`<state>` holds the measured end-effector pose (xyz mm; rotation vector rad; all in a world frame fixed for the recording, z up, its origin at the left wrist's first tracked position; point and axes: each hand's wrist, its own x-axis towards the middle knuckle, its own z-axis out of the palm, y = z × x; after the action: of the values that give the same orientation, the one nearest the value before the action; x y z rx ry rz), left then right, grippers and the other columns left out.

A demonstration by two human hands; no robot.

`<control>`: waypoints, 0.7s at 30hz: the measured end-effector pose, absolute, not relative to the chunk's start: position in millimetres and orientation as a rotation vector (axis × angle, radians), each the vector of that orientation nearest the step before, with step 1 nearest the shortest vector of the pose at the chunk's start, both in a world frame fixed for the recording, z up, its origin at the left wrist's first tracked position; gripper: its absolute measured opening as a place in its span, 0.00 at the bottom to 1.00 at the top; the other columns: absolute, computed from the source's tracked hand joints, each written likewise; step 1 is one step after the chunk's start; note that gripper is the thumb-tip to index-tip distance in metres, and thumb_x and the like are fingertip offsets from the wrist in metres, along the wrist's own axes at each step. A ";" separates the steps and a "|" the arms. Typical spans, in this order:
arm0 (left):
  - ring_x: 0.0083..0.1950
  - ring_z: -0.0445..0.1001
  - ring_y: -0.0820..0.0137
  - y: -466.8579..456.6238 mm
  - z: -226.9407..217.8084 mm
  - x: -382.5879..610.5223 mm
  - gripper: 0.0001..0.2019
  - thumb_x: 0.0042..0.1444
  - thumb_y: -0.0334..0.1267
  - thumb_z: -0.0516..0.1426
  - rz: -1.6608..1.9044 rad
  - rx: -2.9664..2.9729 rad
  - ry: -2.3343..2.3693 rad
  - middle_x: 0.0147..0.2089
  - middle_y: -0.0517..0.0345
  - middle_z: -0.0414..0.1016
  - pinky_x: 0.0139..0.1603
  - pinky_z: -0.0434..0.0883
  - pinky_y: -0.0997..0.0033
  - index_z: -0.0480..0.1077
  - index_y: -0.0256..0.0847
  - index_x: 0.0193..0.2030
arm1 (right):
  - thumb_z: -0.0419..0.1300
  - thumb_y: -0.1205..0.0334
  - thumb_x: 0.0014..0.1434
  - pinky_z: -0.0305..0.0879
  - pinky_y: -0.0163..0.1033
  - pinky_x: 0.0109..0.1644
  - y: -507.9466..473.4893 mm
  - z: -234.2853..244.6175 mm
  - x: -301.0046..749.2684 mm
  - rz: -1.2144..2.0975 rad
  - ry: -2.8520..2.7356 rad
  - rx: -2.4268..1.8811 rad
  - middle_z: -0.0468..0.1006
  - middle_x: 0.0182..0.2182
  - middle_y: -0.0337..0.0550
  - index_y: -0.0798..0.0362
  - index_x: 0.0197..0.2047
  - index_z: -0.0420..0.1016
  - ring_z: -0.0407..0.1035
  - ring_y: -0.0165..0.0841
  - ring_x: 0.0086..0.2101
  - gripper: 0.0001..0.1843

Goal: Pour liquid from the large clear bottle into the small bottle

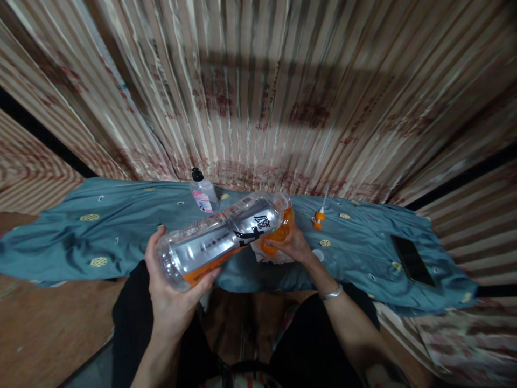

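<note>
A clear plastic drink bottle (218,240) with a silver and black label lies tilted across my view, held above my lap. My left hand (173,285) wraps around its thick base end. My right hand (293,245) supports the neck end from below, where orange colour shows through the plastic. Orange liquid or coating also runs along the bottle's lower side. The cap is hidden. A crumpled white item (272,254) lies just under my right hand.
A teal patterned cloth (60,250) is spread in front of me. On it stand a pump bottle (203,194) and a small orange part with a thin tube (319,218). A black phone (412,260) lies at right. A striped corrugated wall (258,91) rises behind.
</note>
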<state>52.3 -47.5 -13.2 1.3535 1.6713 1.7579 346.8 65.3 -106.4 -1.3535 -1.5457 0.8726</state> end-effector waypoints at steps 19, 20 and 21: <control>0.70 0.75 0.47 -46.9 -12.8 48.6 0.56 0.40 0.53 0.80 1.727 1.435 1.692 0.71 0.45 0.72 0.80 0.70 0.47 0.66 0.46 0.76 | 0.82 0.43 0.46 0.72 0.68 0.75 67.4 -111.6 347.8 0.866 -1.570 -1.263 0.83 0.65 0.54 0.48 0.76 0.68 0.79 0.55 0.64 0.59; 0.70 0.75 0.46 -46.6 -12.9 48.9 0.57 0.39 0.53 0.80 1.730 1.434 1.691 0.71 0.45 0.72 0.79 0.70 0.47 0.66 0.46 0.76 | 0.82 0.43 0.47 0.72 0.67 0.75 67.3 -111.8 347.9 0.863 -1.574 -1.256 0.83 0.65 0.53 0.47 0.76 0.67 0.79 0.55 0.64 0.58; 0.70 0.75 0.46 -46.2 -13.1 48.9 0.57 0.39 0.53 0.80 1.737 1.430 1.689 0.72 0.45 0.71 0.79 0.70 0.47 0.66 0.46 0.76 | 0.82 0.43 0.47 0.72 0.66 0.75 67.1 -112.1 348.1 0.861 -1.577 -1.252 0.83 0.65 0.53 0.47 0.76 0.68 0.79 0.55 0.64 0.58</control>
<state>48.9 -46.2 -13.1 1.4300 1.6890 1.7372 348.1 67.1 -112.1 -1.2520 -1.5765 0.8615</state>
